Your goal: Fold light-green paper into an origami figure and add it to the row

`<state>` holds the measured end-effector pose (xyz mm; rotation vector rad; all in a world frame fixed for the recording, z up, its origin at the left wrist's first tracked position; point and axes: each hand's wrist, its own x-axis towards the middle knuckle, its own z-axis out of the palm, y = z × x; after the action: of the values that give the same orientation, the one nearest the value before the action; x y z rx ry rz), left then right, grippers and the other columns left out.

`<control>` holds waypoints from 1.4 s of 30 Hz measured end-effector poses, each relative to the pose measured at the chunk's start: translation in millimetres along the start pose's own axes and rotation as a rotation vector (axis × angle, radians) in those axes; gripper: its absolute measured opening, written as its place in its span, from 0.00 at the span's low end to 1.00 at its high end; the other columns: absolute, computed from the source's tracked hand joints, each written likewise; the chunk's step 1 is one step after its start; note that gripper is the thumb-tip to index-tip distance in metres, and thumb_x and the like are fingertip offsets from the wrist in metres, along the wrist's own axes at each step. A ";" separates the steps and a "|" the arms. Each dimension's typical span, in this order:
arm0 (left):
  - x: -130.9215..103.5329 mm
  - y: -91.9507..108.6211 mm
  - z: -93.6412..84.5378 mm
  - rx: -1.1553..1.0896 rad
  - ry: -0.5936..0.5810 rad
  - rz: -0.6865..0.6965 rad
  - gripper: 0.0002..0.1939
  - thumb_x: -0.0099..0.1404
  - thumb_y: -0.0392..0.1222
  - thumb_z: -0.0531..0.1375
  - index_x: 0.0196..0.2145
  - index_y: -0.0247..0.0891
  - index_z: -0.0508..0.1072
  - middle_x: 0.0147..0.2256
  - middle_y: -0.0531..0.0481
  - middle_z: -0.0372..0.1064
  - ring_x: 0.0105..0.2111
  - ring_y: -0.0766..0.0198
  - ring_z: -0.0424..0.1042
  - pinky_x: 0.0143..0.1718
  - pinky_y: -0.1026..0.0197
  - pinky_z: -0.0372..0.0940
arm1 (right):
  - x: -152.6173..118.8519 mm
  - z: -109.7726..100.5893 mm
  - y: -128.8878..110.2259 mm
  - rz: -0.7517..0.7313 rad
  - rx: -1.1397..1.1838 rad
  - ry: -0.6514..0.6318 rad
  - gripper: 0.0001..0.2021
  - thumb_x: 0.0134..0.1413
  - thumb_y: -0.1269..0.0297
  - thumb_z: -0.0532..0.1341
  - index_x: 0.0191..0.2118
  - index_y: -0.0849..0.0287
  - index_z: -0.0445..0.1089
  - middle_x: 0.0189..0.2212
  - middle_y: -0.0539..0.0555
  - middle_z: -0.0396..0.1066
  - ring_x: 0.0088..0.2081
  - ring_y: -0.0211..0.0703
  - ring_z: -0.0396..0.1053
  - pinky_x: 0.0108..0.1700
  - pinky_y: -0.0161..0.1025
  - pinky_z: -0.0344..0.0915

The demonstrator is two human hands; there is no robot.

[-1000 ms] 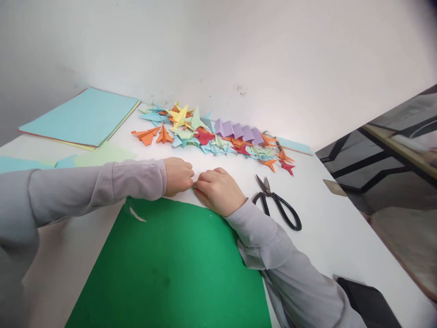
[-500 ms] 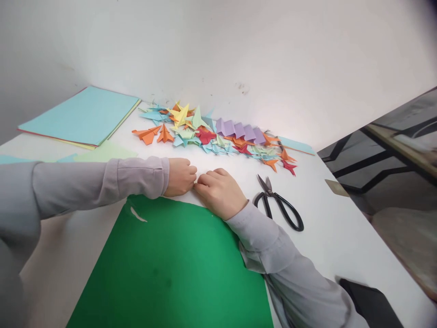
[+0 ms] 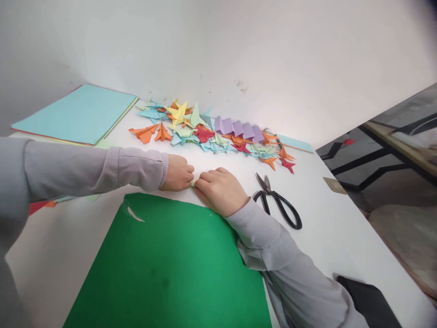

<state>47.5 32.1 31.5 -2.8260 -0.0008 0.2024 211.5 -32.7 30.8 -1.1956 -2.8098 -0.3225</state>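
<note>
My left hand [image 3: 177, 173] is closed, fingers curled in, just past the far edge of the green sheet [image 3: 170, 264]. Close beside it my right hand [image 3: 221, 191] is closed too, its wrist over that sheet's far right corner. Between them a tiny bit of pale green paper [image 3: 192, 185] peeks out, pinched by the fingers; most of it is hidden. The green sheet has a small tear near its far left corner. To the right of my right hand, black-handled scissors [image 3: 278, 200] lie with blades slightly apart.
Along the wall lies a pile of folded paper planes [image 3: 205, 134] with a purple pleated strip [image 3: 239, 129]. A stack of coloured paper [image 3: 78, 111] is at the far left. A black flat object [image 3: 368, 300] rests near the right edge of the white table [image 3: 327, 241].
Both hands stay together, with only slight finger movement around the paper. My left forearm has risen a little in view, and red and orange paper now shows below it.
</note>
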 end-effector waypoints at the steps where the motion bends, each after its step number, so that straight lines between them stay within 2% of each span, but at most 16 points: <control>1: -0.5 0.4 -0.7 0.014 -0.013 0.005 0.10 0.59 0.33 0.51 0.24 0.38 0.70 0.26 0.44 0.69 0.29 0.59 0.64 0.23 0.58 0.50 | -0.1 -0.1 -0.2 -0.022 -0.016 0.004 0.10 0.55 0.71 0.53 0.27 0.62 0.69 0.24 0.53 0.68 0.27 0.38 0.60 0.30 0.39 0.44; 4: -2.6 1.1 1.1 0.063 0.016 0.013 0.12 0.61 0.33 0.49 0.25 0.38 0.70 0.26 0.45 0.68 0.28 0.60 0.64 0.23 0.58 0.50 | -0.7 0.4 -0.7 -0.088 -0.053 0.021 0.10 0.55 0.72 0.52 0.27 0.62 0.68 0.24 0.53 0.67 0.26 0.38 0.59 0.30 0.39 0.44; 9: -5.7 1.4 5.2 0.108 0.061 -0.010 0.07 0.58 0.34 0.53 0.25 0.37 0.70 0.25 0.46 0.68 0.27 0.61 0.64 0.23 0.59 0.49 | -1.9 2.6 1.1 -0.136 -0.073 0.054 0.10 0.54 0.72 0.53 0.26 0.62 0.68 0.23 0.53 0.67 0.25 0.39 0.58 0.29 0.39 0.45; 16: -0.4 7.3 -3.5 0.123 -0.082 -0.058 0.08 0.57 0.34 0.53 0.25 0.36 0.71 0.27 0.46 0.70 0.28 0.60 0.66 0.23 0.58 0.49 | -5.6 7.0 6.4 -0.175 -0.042 0.097 0.08 0.55 0.72 0.53 0.28 0.62 0.68 0.25 0.53 0.67 0.28 0.38 0.59 0.31 0.38 0.47; 20: 4.5 9.8 -1.2 0.129 -0.090 -0.077 0.08 0.56 0.35 0.54 0.22 0.37 0.70 0.25 0.45 0.70 0.27 0.59 0.66 0.23 0.58 0.49 | -6.5 6.5 4.4 -0.193 -0.079 0.120 0.09 0.55 0.73 0.53 0.26 0.63 0.67 0.24 0.53 0.66 0.26 0.38 0.58 0.31 0.38 0.47; 27: 10.2 10.7 8.7 0.079 -0.010 -0.122 0.09 0.51 0.35 0.57 0.15 0.36 0.67 0.19 0.47 0.67 0.21 0.61 0.64 0.20 0.60 0.48 | -8.8 7.6 1.4 -0.212 -0.126 0.168 0.09 0.54 0.72 0.54 0.26 0.63 0.67 0.23 0.53 0.65 0.26 0.38 0.56 0.30 0.39 0.45; 30: 7.5 13.3 5.3 0.100 -0.003 -0.126 0.10 0.54 0.34 0.55 0.16 0.36 0.68 0.19 0.47 0.67 0.22 0.62 0.63 0.21 0.59 0.48 | -9.1 7.9 0.0 -0.216 -0.144 0.209 0.10 0.55 0.73 0.53 0.25 0.63 0.67 0.22 0.52 0.65 0.25 0.38 0.56 0.29 0.39 0.45; 35: -1.0 19.6 -3.1 0.193 0.081 -0.134 0.10 0.57 0.34 0.54 0.19 0.36 0.68 0.22 0.47 0.67 0.25 0.62 0.64 0.24 0.58 0.49 | -8.5 6.6 -5.6 -0.226 -0.167 0.281 0.14 0.55 0.74 0.51 0.22 0.62 0.67 0.20 0.53 0.63 0.24 0.38 0.54 0.29 0.40 0.44; 42: -3.9 21.2 -5.0 0.229 0.129 -0.131 0.12 0.58 0.33 0.53 0.19 0.35 0.68 0.22 0.46 0.66 0.25 0.61 0.63 0.24 0.58 0.48 | -9.6 4.5 -12.4 -0.221 -0.179 0.293 0.15 0.53 0.76 0.50 0.19 0.62 0.66 0.19 0.53 0.63 0.24 0.39 0.54 0.31 0.41 0.46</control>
<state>43.8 10.3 30.4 -2.5934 -0.1262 -0.0090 209.4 -46.9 23.0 -0.7840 -2.6962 -0.7148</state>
